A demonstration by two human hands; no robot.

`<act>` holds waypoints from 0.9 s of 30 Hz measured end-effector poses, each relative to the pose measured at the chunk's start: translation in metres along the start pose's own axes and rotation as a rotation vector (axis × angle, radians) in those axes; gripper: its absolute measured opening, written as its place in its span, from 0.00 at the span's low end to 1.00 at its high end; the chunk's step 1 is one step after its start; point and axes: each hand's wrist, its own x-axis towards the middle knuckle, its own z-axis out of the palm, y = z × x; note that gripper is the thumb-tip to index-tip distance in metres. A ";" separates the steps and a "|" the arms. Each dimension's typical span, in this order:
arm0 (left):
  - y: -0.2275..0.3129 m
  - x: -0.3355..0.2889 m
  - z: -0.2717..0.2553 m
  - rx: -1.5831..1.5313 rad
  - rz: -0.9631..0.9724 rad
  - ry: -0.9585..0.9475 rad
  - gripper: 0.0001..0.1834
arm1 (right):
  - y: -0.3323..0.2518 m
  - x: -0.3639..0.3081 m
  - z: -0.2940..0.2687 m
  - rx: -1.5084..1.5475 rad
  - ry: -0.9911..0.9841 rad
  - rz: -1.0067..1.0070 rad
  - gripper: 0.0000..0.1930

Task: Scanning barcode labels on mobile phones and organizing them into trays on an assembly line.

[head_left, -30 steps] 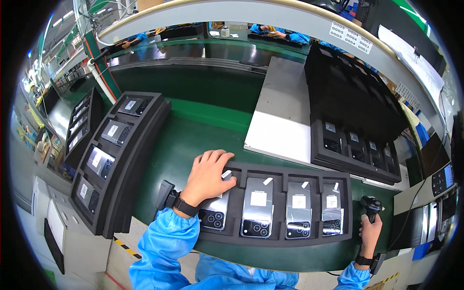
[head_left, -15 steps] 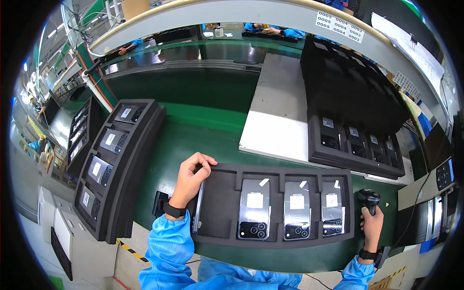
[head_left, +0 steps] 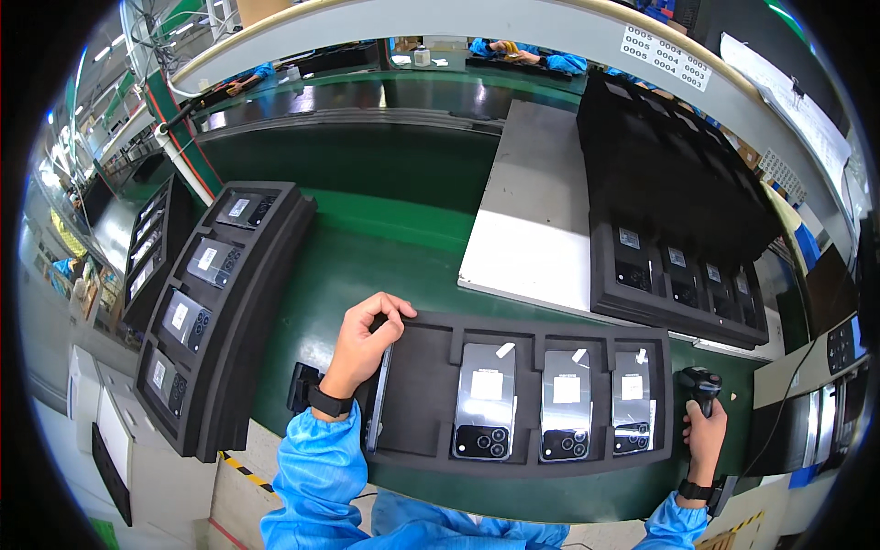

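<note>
A black foam tray (head_left: pixel 532 469) lies in front of me with three smartphones in its slots: one left of the middle (head_left: pixel 485 417), one beside it (head_left: pixel 566 422) and one at the right end (head_left: pixel 631 417). Each shows its back, with a white label, a small white tab and camera lenses. At the tray's left end another smartphone (head_left: pixel 378 403) stands on its edge, tilted up, with my left hand (head_left: pixel 367 339) closed on its upper part; the tray slot beside it is bare. Right of the tray, my right hand (head_left: pixel 704 435) grips the handle of a black handheld scanner (head_left: pixel 702 380).
A stack of foam trays with phones (head_left: pixel 215 302) stands on the left, and another tray stack (head_left: pixel 678 192) rises at the back right on a white board (head_left: pixel 522 211). A shelf beam (head_left: pixel 440 32) spans the top. Other people's hands work beyond it.
The view has shifted slightly. Both hands keep nearly the same places, the left on the upright phone and the right on the scanner.
</note>
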 end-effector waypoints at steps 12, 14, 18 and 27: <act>0.001 0.000 -0.001 -0.020 -0.053 -0.013 0.03 | 0.004 0.002 0.000 -0.006 -0.002 -0.022 0.09; 0.000 0.000 -0.002 -0.044 -0.050 -0.013 0.04 | 0.005 0.002 0.000 -0.012 0.001 -0.011 0.09; -0.002 -0.001 -0.002 -0.069 -0.073 0.004 0.06 | 0.005 0.001 -0.001 -0.023 0.007 -0.035 0.09; -0.003 -0.001 -0.003 -0.040 -0.043 0.012 0.08 | 0.005 0.003 0.000 -0.011 0.012 -0.013 0.09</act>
